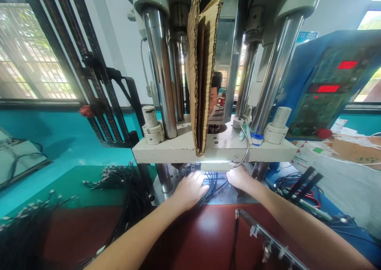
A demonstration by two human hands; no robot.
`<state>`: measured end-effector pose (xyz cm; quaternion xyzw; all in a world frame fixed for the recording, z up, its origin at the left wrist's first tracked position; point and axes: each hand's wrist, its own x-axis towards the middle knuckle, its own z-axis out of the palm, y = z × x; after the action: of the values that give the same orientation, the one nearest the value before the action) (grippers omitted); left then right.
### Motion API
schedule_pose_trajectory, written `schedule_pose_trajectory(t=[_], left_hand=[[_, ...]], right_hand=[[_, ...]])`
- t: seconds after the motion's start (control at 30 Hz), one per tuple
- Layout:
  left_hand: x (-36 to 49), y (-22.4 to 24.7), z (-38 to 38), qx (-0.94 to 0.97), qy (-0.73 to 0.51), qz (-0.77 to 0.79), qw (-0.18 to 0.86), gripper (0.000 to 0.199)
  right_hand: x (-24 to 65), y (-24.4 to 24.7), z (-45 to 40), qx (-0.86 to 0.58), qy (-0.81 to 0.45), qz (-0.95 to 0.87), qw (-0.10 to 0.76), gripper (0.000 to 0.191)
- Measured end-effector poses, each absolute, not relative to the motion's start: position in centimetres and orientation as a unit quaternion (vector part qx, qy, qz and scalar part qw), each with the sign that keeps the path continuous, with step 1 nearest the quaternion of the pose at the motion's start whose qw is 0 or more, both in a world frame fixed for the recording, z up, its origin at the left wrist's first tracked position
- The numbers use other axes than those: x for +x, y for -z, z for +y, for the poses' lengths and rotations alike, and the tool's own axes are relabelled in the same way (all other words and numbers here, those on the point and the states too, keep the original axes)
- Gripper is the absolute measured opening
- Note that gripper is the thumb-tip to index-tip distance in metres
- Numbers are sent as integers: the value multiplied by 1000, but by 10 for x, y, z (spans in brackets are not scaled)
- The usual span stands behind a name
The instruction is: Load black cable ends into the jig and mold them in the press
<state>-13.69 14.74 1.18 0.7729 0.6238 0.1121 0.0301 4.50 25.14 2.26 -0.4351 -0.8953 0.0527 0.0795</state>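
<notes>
Under the white plate of a press (169, 155), my left hand (190, 189) lies at the left side of a bundle of dark cables (210, 184). Its fingers reach in toward the lit work area, and what they touch cannot be made out. On the other side of the bundle is my right hand (240, 177), its fingertips bent inward at the cables' edge and partly hidden. A small lamp (216, 166) glows on the plate's front edge above both hands. Folded cardboard (199, 75) stands upright on the plate.
Piles of black cables (129, 190) lie on the left. A metal rail with clips (270, 240) rests on the red-brown table (202, 238) at front right. A blue control box (333, 83) with red displays stands at right, above plastic bags (342, 182) and tools.
</notes>
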Motion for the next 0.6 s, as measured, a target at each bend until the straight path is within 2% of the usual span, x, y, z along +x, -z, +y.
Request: schedule_pose_trajectory(t=[0.13, 0.3, 0.47, 0.6], left_hand=[[-145, -4, 180, 833, -112, 541, 6, 40], [-158, 8, 193, 855, -80, 512, -15, 41], [-177, 9, 187, 857, -61, 512, -21, 48], [-173, 7, 187, 846, -64, 530, -14, 49]], right_hand=[[55, -1, 216, -402, -60, -912, 53, 32], [48, 12, 211, -410, -129, -898, 94, 27], [59, 2, 222, -465, -118, -869, 121, 38], [77, 3, 229, -494, -103, -856, 111, 24]])
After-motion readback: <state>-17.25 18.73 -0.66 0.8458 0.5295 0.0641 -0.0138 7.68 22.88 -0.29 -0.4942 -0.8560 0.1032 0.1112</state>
